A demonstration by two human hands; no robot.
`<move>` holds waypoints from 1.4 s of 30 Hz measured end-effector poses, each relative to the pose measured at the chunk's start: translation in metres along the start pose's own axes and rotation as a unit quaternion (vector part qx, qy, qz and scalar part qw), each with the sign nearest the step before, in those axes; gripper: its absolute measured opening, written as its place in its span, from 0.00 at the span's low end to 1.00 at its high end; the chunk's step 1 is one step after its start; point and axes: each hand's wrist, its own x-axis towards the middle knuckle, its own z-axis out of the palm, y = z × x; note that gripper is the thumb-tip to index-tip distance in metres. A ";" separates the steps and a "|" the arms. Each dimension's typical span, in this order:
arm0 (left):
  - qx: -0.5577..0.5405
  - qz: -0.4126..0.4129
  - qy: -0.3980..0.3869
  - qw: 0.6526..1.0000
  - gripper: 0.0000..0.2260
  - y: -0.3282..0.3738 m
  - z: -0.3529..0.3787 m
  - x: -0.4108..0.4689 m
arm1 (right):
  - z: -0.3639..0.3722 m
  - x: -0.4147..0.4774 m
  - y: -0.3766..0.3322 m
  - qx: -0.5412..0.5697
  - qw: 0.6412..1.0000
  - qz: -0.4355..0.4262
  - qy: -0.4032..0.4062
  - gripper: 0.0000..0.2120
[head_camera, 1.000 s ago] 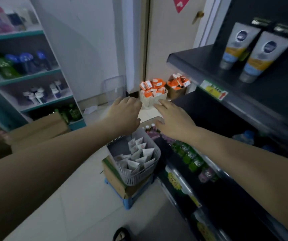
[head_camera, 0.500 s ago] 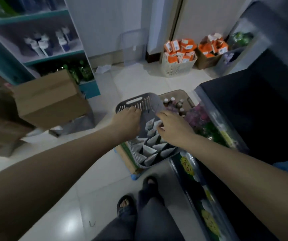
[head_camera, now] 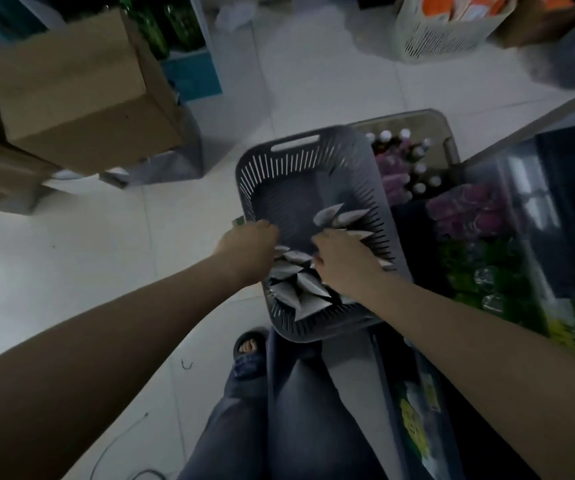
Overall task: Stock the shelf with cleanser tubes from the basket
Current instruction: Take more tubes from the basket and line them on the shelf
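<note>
Centrally, left hand (head_camera: 248, 244) reaches over the left rim of the grey slotted plastic basket (head_camera: 346, 142); right hand (head_camera: 345, 263) dips among white crimped cleanser tubes (head_camera: 289, 291) packed in its near end, presumably selecting stock. Whether either grasps anything cannot be told. Dark shelf (head_camera: 570, 188) waits right.

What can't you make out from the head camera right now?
Left hand fingers: hidden behind its own back at the basket rim; grip unclear.
Right hand fingertips: buried among the cleanser tubes; hold unclear.
Tube labels: too dim, blurred.
Shelf: blurred, cut by right edge.
</note>
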 end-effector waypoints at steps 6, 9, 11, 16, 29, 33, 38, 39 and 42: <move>0.040 -0.002 -0.026 0.999 0.10 0.002 0.032 0.039 | 0.039 0.035 0.015 0.012 0.999 -0.026 -0.040 0.11; 0.078 -0.006 -0.030 0.996 0.10 0.001 0.041 0.052 | 0.052 0.049 0.016 0.011 0.998 -0.037 -0.043 0.11; 0.105 0.000 -0.030 0.994 0.10 0.001 0.045 0.060 | 0.059 0.057 0.016 0.017 0.998 -0.033 -0.041 0.11; 0.136 0.009 -0.042 0.990 0.11 0.004 0.054 0.073 | 0.065 0.068 0.019 0.036 0.998 -0.016 -0.041 0.09; 0.115 0.010 -0.047 0.992 0.12 0.002 0.052 0.080 | 0.069 0.071 0.024 0.023 0.999 -0.037 0.005 0.09; 0.137 0.007 -0.058 0.989 0.09 0.007 0.037 0.076 | 0.063 0.068 0.025 0.029 0.999 -0.033 0.020 0.09; 0.143 0.013 -0.054 0.988 0.09 0.012 0.010 0.067 | 0.048 0.055 0.026 0.029 0.998 -0.035 0.045 0.08; 0.147 0.015 -0.045 0.988 0.10 0.013 0.004 0.065 | 0.043 0.053 0.026 0.033 0.998 -0.032 0.047 0.08; 0.154 0.026 -0.022 0.987 0.11 0.016 -0.015 0.056 | 0.026 0.043 0.023 0.045 0.997 -0.022 0.060 0.07</move>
